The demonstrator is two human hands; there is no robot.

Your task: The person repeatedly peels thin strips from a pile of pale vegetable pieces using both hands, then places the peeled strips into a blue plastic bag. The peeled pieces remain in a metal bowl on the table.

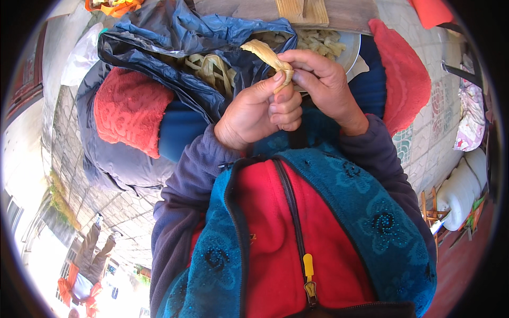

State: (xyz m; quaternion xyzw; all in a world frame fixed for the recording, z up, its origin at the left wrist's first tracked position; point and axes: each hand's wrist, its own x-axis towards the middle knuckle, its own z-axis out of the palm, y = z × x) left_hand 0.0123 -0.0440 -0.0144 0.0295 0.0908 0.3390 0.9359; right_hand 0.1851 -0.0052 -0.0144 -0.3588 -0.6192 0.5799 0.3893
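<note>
A pale yellow, folded plant-like strip (260, 51) is held between both hands in front of my chest, its wide end pointing up and to the left. My left hand (264, 105) pinches its lower part with the thumb, the other fingers curled in. My right hand (318, 81) grips it from the right with thumb and forefinger, where it looks knotted or looped. Beyond them, a dark blue plastic bag (159, 30) lies open on my lap with long pale strips (212, 69) inside. Similar short, folded pieces (322, 43) fill a metal basin (354, 51) behind my right hand.
A wooden board (346, 14) carrying a wood block (304, 11) crosses the top of the view. Red towels (129, 109) cover both knees. A clear plastic bag (81, 55) lies at the left. A person in orange (81, 284) is far off at lower left.
</note>
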